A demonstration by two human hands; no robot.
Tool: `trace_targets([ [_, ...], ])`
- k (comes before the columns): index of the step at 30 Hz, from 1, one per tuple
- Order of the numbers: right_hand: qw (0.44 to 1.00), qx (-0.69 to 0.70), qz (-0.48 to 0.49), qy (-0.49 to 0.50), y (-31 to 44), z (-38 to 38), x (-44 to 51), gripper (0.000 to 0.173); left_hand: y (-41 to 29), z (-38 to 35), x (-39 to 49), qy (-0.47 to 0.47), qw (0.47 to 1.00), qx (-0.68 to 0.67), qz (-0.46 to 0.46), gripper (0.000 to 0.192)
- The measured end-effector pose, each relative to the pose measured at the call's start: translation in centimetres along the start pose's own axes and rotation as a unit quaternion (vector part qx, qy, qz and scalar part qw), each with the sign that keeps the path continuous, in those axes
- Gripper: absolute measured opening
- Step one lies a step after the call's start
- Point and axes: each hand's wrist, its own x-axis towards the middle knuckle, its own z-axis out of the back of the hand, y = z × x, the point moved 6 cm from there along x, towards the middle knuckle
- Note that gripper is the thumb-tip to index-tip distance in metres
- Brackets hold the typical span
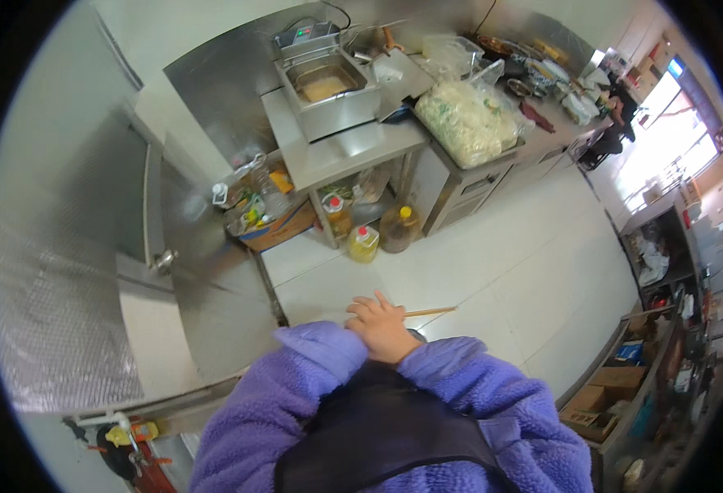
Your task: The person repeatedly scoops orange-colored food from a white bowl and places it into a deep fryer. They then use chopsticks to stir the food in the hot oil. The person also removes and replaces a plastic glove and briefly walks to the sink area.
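My right hand (pixel 386 330) lies over my left hand (pixel 356 325) in front of my dark apron (pixel 373 425). Thin wooden chopsticks (pixel 430 312) stick out to the right from beside the hands; which hand holds them is hidden. Most of my left hand is covered by the right hand and the purple sleeve. Ahead, a steel deep fryer (pixel 330 92) with pale oil or foam inside stands on a steel table (pixel 361 148). To its right, a large clear bag of pale shredded food (pixel 469 123) rests on a metal tray.
Oil jugs (pixel 363 244) stand on the tiled floor by the table leg. Left of them is a cardboard box (pixel 281 228) of bottles. A door with a metal knob (pixel 164 262) is at left. Shelving with cardboard boxes (pixel 614 382) runs along the right. Dishes (pixel 546 77) crowd the far counter.
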Motion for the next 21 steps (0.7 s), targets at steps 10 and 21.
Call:
trace_targets([
  [10,0.999,-0.042,-0.021,0.026,-14.2,2.2,14.4,0.04,14.3,10.5,12.7,-0.094,0.944,-0.285,0.14,0.022],
  [21,0.977,0.089,0.03,-0.19,-31.7,17.7,19.1,0.043,12.3,30.9,18.6,-0.047,0.328,-0.939,-0.092,0.033],
])
